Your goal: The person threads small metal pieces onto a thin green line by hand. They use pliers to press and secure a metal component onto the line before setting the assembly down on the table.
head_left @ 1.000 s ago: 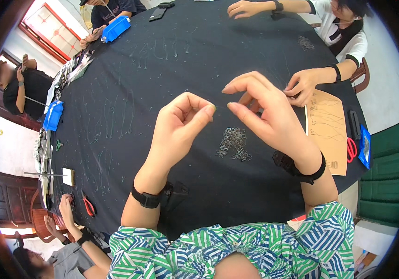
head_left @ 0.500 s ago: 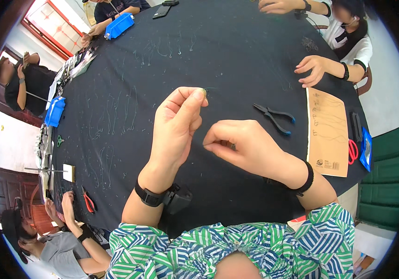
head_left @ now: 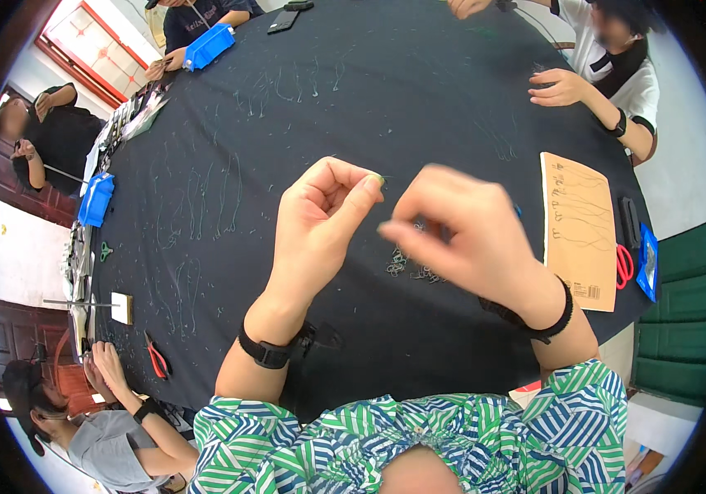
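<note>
A large round table [head_left: 419, 90] draped in black cloth fills the view, with other people seated around its rim.

The left hand [head_left: 320, 218] is raised over the cloth with its fingertips pinched together, thumb against forefinger; something very fine seems caught between them, too small to make out. The right hand [head_left: 460, 235] is just beside it, blurred, its fingers curled with the forefinger and thumb reaching toward the left fingertips; whether it grips anything cannot be told. Half a second ago the right hand sat lower and nearer the body, well apart from the left; it has since risen level with it, so that the fingertips of the two hands nearly meet. The left hand has hardly shifted.

Under the right hand a small heap of metal links [head_left: 406, 265] lies on the cloth. The dark pliers that lay beyond the right hand half a second ago are no longer visible. To the right lies a tan card [head_left: 577, 230], with red-handled scissors [head_left: 623, 265] just beside it. Each wrist carries a black band.
</note>
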Demonstrator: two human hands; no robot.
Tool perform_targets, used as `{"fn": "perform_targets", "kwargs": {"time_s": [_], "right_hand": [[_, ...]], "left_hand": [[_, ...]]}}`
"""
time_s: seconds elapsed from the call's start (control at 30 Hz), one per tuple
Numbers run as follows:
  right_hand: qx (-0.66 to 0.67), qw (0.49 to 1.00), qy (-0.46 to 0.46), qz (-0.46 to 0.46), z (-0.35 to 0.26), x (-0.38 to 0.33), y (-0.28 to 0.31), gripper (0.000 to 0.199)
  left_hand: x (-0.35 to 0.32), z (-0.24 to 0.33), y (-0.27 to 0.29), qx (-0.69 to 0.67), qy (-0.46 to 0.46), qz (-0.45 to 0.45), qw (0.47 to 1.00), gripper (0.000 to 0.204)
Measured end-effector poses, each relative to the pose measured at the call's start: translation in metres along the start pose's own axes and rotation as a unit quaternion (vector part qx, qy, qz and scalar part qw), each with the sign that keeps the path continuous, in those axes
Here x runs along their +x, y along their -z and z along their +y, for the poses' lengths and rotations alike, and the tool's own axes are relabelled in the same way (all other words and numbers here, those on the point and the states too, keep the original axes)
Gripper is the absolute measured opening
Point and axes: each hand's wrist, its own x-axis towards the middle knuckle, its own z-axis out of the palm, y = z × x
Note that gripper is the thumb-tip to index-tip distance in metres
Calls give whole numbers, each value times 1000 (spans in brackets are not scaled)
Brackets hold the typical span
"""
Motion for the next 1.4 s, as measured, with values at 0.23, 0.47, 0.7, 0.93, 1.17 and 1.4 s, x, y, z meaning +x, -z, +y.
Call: {"fn": "perform_targets", "kwargs": {"time_s": [0.23, 0.47, 0.7, 0.93, 1.17, 1.4], "right_hand": [[257, 958, -124, 6, 13, 4, 0, 27], [207, 975, -83, 11, 18, 6, -3, 20], [138, 987, -65, 41, 14, 6, 4, 17], [128, 988, -84, 15, 18, 9, 2, 24], [181, 977, -55, -100, -30, 6, -8, 25], [144, 971, 107, -158, -54, 12, -26, 28]], "left_hand": [[-3, 2, 1, 63, -13, -25, 998, 12], [-4, 2, 4, 119, -36, -22, 992, 13], [-2, 3, 2, 113, -40, -25, 993, 13], [-4, 1, 6, 152, -64, -22, 986, 10], [-1, -11, 8, 186, -53, -56, 979, 13], [2, 4, 0, 204, -13, -56, 977, 16]]}}
